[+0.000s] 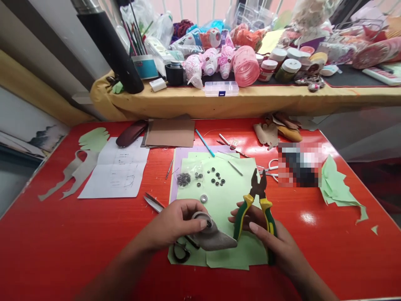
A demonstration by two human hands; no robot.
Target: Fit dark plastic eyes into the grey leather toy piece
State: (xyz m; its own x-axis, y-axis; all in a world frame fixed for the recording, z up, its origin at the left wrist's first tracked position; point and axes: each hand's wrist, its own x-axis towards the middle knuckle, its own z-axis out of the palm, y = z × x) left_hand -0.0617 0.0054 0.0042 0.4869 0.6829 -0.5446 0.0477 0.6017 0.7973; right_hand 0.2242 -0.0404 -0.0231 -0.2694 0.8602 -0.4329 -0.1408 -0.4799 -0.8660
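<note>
My left hand is closed on a folded grey felt piece with a small metal snap on it, thumb pressed on top. My right hand grips green-and-yellow handled pliers, jaws slightly apart and pointing away from me. Both hover over a pale green sheet on the red table. Several small metal snap parts lie scattered on the sheet. Scissors lie partly under my left hand.
A white instruction paper, grey and green felt cut-outs, brown card and a blue pen lie on the table. Green scraps sit at the right. A cluttered yellow shelf with jars and yarn runs behind.
</note>
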